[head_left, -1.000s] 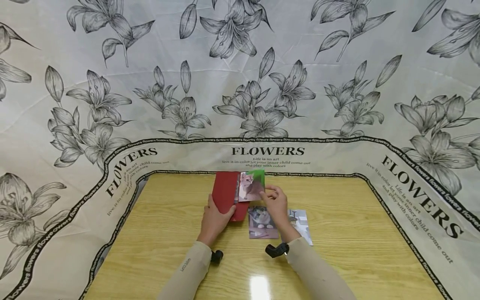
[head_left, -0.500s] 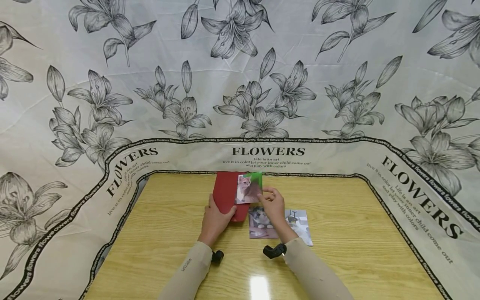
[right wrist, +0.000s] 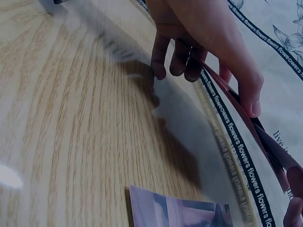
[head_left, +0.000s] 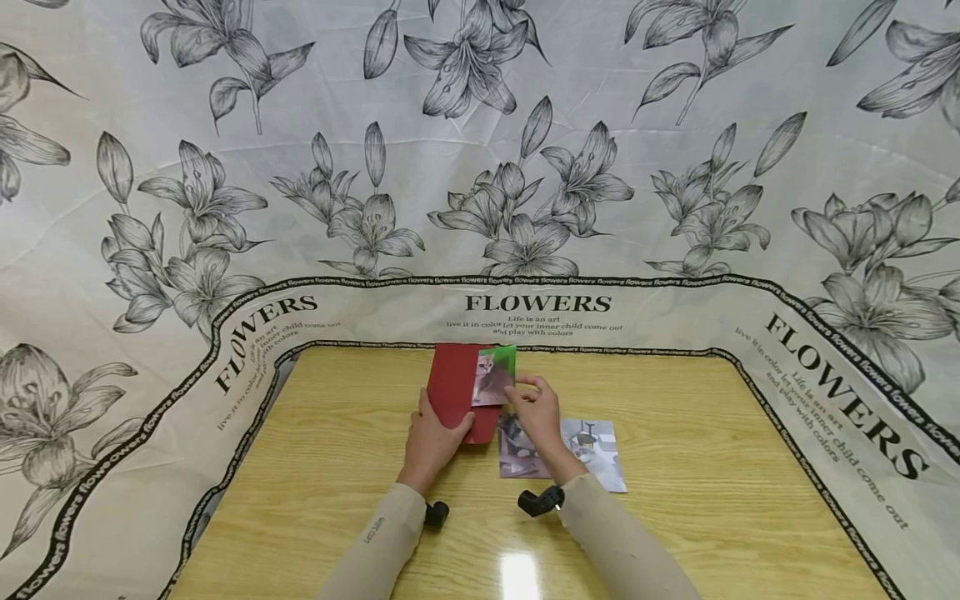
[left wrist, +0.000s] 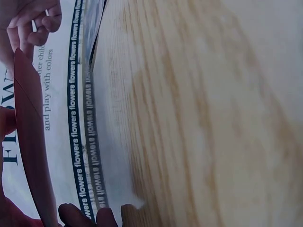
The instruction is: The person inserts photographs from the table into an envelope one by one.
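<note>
A red envelope (head_left: pixel 452 379) stands tilted at the table's far side. My left hand (head_left: pixel 433 442) grips its lower left part, the thumb lying on the front. In the right wrist view that thumb (right wrist: pixel 251 97) presses on the red paper. My right hand (head_left: pixel 536 412) pinches the right edge of a cat photo (head_left: pixel 491 385), which has green along its top and right. The photo's left side meets the envelope's front, and part of the cat is cut off there. Seen edge-on, the envelope (left wrist: pixel 32 137) shows in the left wrist view.
Two more photos lie on the wooden table (head_left: pixel 315 517): a cat photo (head_left: pixel 517 462), partly behind my right hand, and a pale photo (head_left: pixel 600 454) beside it. Floral cloth (head_left: pixel 536 283) rises along the table's back and sides. Each wrist wears a black camera mount (head_left: pixel 542 502).
My right hand has shifted left with the cat photo, and less of the photo's width shows beside the envelope. The left hand and envelope have hardly moved.
</note>
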Action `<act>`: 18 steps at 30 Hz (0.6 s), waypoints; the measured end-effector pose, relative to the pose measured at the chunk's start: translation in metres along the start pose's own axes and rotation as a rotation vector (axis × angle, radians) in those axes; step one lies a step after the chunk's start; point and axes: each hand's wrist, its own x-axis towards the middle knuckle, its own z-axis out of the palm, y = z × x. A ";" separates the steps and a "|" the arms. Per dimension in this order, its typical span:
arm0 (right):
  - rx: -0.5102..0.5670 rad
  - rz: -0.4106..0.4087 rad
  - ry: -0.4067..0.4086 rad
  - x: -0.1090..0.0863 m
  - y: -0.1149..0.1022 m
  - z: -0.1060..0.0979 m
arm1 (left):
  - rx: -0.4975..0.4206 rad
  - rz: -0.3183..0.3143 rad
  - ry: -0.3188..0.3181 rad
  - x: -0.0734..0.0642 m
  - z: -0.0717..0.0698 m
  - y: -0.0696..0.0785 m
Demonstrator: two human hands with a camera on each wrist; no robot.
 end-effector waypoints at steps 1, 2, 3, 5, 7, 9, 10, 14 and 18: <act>0.000 0.008 -0.007 0.000 -0.001 0.001 | 0.001 0.001 -0.001 0.000 0.000 0.000; -0.001 0.017 -0.016 -0.001 -0.001 0.002 | 0.002 0.001 -0.001 0.000 0.000 0.000; 0.000 0.025 -0.022 -0.002 -0.002 0.003 | 0.002 0.005 0.003 0.000 0.000 0.000; 0.006 0.034 -0.033 -0.002 -0.003 0.004 | 0.003 0.006 0.004 0.000 0.000 0.000; -0.001 0.025 -0.042 -0.002 -0.004 0.004 | 0.004 0.006 0.006 0.000 0.001 0.000; -0.006 0.012 -0.046 -0.002 -0.005 0.005 | 0.002 0.007 0.008 0.000 0.001 0.000; -0.012 0.004 -0.048 -0.003 -0.005 0.005 | 0.002 0.007 0.007 0.000 0.001 0.000; -0.053 -0.015 -0.046 -0.003 -0.005 0.006 | -0.005 0.011 0.012 0.000 0.001 -0.001; -0.105 -0.026 -0.042 -0.003 -0.005 0.007 | -0.005 0.014 0.015 0.001 0.001 -0.002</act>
